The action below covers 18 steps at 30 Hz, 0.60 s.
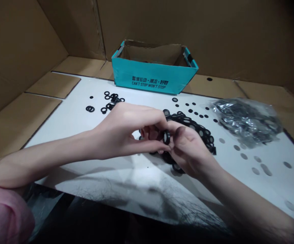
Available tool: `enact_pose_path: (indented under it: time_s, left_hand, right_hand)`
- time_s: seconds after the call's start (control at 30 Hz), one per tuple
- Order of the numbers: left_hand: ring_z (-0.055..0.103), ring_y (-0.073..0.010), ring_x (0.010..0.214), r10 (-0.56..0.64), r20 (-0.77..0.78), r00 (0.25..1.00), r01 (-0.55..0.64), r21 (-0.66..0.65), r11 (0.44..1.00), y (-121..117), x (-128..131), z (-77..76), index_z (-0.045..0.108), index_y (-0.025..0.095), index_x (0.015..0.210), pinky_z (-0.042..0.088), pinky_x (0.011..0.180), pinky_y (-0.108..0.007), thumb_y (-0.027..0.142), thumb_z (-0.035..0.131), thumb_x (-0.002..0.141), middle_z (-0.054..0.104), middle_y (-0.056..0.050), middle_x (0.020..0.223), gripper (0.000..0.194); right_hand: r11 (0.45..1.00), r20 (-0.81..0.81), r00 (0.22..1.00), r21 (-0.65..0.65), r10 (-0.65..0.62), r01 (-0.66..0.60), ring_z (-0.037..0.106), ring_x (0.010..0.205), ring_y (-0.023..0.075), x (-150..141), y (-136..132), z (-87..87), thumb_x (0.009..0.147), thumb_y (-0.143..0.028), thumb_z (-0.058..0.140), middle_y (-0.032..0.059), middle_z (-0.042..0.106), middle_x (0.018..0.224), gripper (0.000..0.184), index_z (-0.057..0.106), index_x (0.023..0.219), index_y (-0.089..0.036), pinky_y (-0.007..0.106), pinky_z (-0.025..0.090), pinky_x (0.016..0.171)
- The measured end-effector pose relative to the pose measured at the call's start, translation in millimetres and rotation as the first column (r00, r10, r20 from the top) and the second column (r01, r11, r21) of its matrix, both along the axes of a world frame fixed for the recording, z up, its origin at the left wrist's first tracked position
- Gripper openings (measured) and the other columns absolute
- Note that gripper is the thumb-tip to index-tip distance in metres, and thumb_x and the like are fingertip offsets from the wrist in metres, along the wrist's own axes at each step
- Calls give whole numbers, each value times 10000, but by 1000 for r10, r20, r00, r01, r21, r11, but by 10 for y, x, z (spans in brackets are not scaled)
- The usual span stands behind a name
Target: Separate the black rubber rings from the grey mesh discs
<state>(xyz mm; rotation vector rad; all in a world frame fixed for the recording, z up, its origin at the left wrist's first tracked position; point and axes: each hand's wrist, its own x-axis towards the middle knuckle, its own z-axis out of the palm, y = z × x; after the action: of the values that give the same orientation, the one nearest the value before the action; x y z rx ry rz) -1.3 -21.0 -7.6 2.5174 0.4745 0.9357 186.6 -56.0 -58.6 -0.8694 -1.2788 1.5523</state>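
Note:
My left hand [134, 130] reaches in from the left, its thumb and fingers closed around a small black ring with a pale grey disc inside [166, 137]. Against the same ring, from the other side, press the bent fingers of my right hand [189, 147]. A dark patch shows by the right thumb; whether it is a loose disc I cannot tell. Some fingertips are hidden behind the hands. Under and behind them lies a heap of similar black rings with grey discs [202, 132], partly covered by my right hand.
Loose black rings [115, 98] lie on the white board [68, 118] at left. Small black discs [196, 113] and grey discs [244, 156] are scattered at right near a clear plastic bag [248, 118] of dark pieces. A turquoise box [152, 76] stands behind; cardboard walls [200, 30] surround it.

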Motion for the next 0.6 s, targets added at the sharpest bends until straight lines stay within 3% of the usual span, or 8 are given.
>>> enact_pose_path:
  time_s: [0.1, 0.27, 0.37, 0.6]
  left_hand:
    - [609, -89, 641, 18, -2, 1000, -18, 42, 999, 10, -9, -24, 630, 154, 836, 448, 620, -171, 163, 675, 842, 672, -5, 722, 45]
    - [628, -102, 706, 40, -33, 999, -35, 137, 990, 33, -13, -81, 649, 137, 901, 452, 644, -172, 78, 633, 828, 701, -33, 824, 94]
    - [642, -105, 736, 28, -11, 1000, -26, 173, 985, 46, -6, -109, 654, 125, 924, 456, 656, -167, 99, 635, 834, 711, -44, 844, 96]
    - [628, -87, 666, -9, 67, 998, -4, 191, 982, 47, 13, -181, 642, 166, 867, 469, 633, -163, 96, 577, 868, 712, -32, 800, 95]
  right_hand:
    - [995, 125, 992, 95, -34, 22, 590, 684, 150, 47, -13, 104, 803, -550, 651, 15, 627, 722, 317, 692, 883, -246, 289, 489, 640]
    - [958, 336, 912, 239, -236, 160, 550, 591, 112, 4, -79, 238, 658, -383, 831, -11, 641, 655, 264, 695, 807, -213, 257, 432, 547]
    - [934, 346, 885, 285, -311, 217, 571, 596, 99, -28, -114, 251, 664, -283, 832, -26, 656, 660, 217, 704, 825, -214, 242, 454, 558]
    - [924, 320, 887, 300, -332, 238, 625, 629, 111, -17, -161, 267, 630, -238, 855, -22, 693, 710, 236, 717, 820, -216, 240, 527, 599]
